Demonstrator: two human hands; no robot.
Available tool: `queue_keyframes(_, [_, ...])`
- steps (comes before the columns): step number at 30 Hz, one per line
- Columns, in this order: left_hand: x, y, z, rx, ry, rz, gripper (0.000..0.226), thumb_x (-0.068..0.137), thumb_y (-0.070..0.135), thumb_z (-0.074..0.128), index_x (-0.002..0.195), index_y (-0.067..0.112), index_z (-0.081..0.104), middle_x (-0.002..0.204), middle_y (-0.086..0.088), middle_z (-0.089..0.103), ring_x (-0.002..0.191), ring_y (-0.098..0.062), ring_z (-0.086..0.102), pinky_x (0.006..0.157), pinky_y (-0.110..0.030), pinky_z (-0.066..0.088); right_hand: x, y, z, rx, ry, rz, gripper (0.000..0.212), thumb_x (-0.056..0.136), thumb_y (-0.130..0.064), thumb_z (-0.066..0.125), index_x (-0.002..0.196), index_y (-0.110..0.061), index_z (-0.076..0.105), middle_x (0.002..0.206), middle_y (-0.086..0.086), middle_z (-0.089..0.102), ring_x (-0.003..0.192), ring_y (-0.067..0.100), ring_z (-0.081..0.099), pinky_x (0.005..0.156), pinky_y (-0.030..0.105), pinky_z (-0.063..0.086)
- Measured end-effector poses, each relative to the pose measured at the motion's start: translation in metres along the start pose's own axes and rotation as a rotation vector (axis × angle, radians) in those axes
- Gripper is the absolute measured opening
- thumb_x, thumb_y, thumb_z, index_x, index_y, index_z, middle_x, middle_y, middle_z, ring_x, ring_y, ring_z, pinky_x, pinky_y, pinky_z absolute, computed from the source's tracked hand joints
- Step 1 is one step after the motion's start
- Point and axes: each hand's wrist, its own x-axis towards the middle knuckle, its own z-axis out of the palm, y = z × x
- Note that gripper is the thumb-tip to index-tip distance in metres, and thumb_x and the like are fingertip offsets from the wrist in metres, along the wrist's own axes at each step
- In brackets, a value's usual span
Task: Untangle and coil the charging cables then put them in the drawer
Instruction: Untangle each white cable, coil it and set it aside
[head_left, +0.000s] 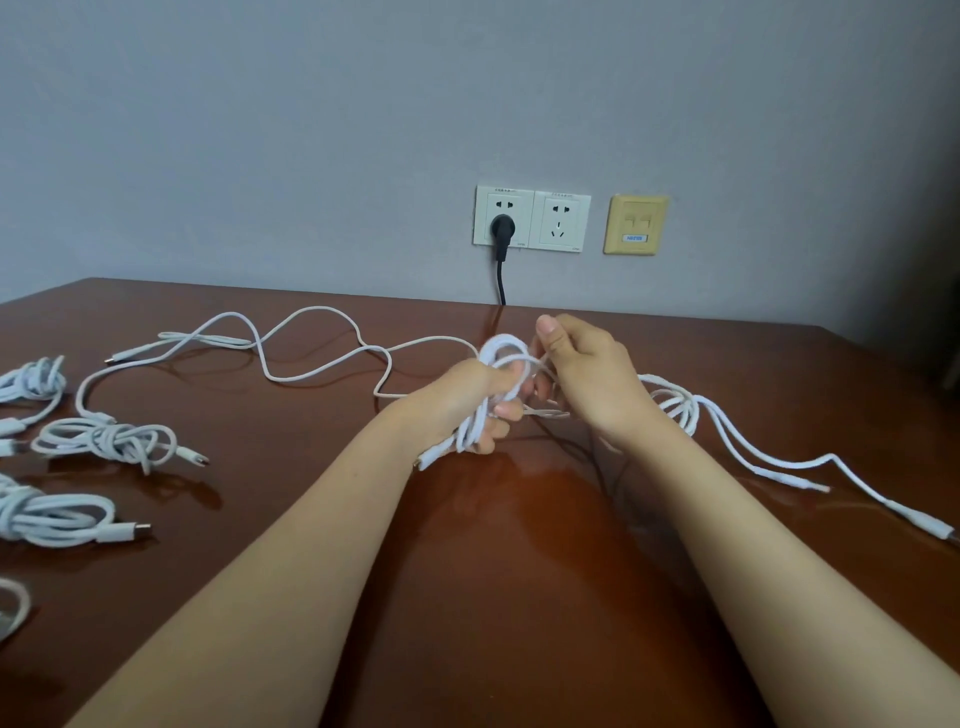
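Note:
My left hand grips a bundle of white cable loops above the middle of the brown table. My right hand pinches a strand of the same white cable beside those loops. That cable's loose length trails away to the left across the table. A loose bunch of white cable lies just right of my right hand, its plug ends reaching toward the right edge. Several coiled white cables lie at the left side of the table. No drawer is in view.
Two white wall sockets and a yellow data outlet sit on the grey wall behind the table. A black plug hangs from the left socket, its cord dropping behind the table's far edge.

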Motion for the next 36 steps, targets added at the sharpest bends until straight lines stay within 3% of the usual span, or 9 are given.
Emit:
queue_keyframes(3, [-0.001, 0.004, -0.008, -0.237, 0.045, 0.108, 0.035, 0.1, 0.03, 0.031, 0.073, 0.016, 0.046, 0.044, 0.005, 0.035, 0.031, -0.005, 0.029, 0.034, -0.008, 0.024, -0.002, 0.001, 0.002, -0.178, -0.043, -0.028, 0.029, 0.098, -0.031, 0.04, 0.082, -0.012, 0.055, 0.072, 0.007, 0.064, 0.075, 0.028, 0.057, 0.074, 0.038, 0.047])
queue_keyframes(8, [-0.001, 0.009, -0.015, -0.592, 0.175, 0.21, 0.034, 0.1, 0.023, 0.032, 0.069, 0.015, 0.045, 0.039, 0.005, 0.033, 0.029, -0.007, 0.027, 0.036, -0.007, 0.022, -0.007, -0.001, 0.003, -0.501, -0.144, -0.084, 0.016, 0.096, -0.029, 0.04, 0.097, -0.02, 0.054, 0.091, 0.005, 0.066, 0.092, 0.03, 0.054, 0.065, 0.032, 0.032])
queue_keyframes(12, [0.003, 0.007, -0.023, -0.831, 0.31, 0.238, 0.034, 0.099, 0.019, 0.035, 0.066, 0.014, 0.045, 0.037, 0.003, 0.033, 0.028, -0.007, 0.027, 0.034, -0.008, 0.025, -0.006, -0.003, -0.001, -0.424, -0.105, -0.03, 0.016, 0.088, -0.017, 0.048, 0.097, -0.025, 0.057, 0.083, -0.007, 0.062, 0.089, 0.022, 0.056, 0.069, 0.029, 0.038])
queue_keyframes(18, [0.002, 0.003, -0.043, -1.062, 0.498, 0.295, 0.034, 0.097, 0.012, 0.03, 0.065, 0.015, 0.041, 0.034, 0.005, 0.031, 0.026, -0.007, 0.027, 0.036, -0.006, 0.027, -0.008, -0.003, -0.01, -0.224, 0.14, -0.042, 0.037, 0.07, 0.004, 0.041, 0.071, -0.029, 0.056, 0.073, -0.008, 0.061, 0.077, 0.022, 0.059, 0.074, 0.038, 0.052])
queue_keyframes(22, [0.003, 0.004, -0.033, -0.896, 0.593, 0.276, 0.031, 0.099, 0.018, 0.034, 0.07, 0.014, 0.043, 0.031, 0.005, 0.032, 0.022, -0.007, 0.026, 0.035, -0.005, 0.026, -0.008, -0.002, -0.008, -0.276, 0.098, -0.026, 0.031, 0.074, -0.002, 0.046, 0.075, -0.03, 0.058, 0.081, -0.005, 0.064, 0.082, 0.024, 0.06, 0.075, 0.037, 0.051])
queue_keyframes(25, [0.009, 0.009, -0.021, -0.627, 0.634, 0.276, 0.032, 0.101, 0.023, 0.037, 0.071, 0.014, 0.046, 0.03, 0.005, 0.035, 0.021, -0.008, 0.028, 0.034, -0.007, 0.029, -0.009, -0.004, -0.005, -0.326, 0.003, -0.038, 0.019, 0.085, -0.019, 0.05, 0.095, -0.028, 0.063, 0.089, -0.006, 0.063, 0.092, 0.023, 0.06, 0.077, 0.032, 0.046])
queue_keyframes(31, [0.006, 0.004, -0.004, -0.296, 0.46, 0.258, 0.032, 0.101, 0.024, 0.039, 0.074, 0.013, 0.051, 0.037, 0.005, 0.039, 0.028, -0.009, 0.032, 0.036, -0.011, 0.031, -0.009, -0.008, 0.005, -0.473, -0.131, -0.054, 0.046, 0.095, -0.043, 0.043, 0.137, -0.025, 0.04, 0.114, -0.004, 0.065, 0.112, 0.024, 0.055, 0.082, 0.033, 0.04])
queue_keyframes(33, [0.005, 0.002, 0.0, -0.206, 0.412, 0.263, 0.028, 0.1, 0.026, 0.042, 0.079, 0.013, 0.056, 0.046, 0.002, 0.041, 0.029, -0.008, 0.03, 0.036, -0.012, 0.029, -0.009, -0.006, 0.007, -0.493, -0.143, -0.026, 0.04, 0.095, -0.039, 0.043, 0.132, -0.023, 0.046, 0.112, -0.001, 0.066, 0.111, 0.027, 0.055, 0.078, 0.034, 0.039])
queue_keyframes(36, [0.005, 0.0, 0.005, -0.034, 0.363, 0.322, 0.021, 0.1, 0.025, 0.042, 0.098, 0.015, 0.06, 0.056, 0.0, 0.042, 0.031, -0.007, 0.031, 0.036, -0.013, 0.03, -0.009, -0.006, 0.009, -0.51, -0.12, -0.01, 0.024, 0.094, -0.032, 0.045, 0.102, -0.018, 0.063, 0.081, 0.0, 0.062, 0.093, 0.027, 0.058, 0.065, 0.03, 0.034])
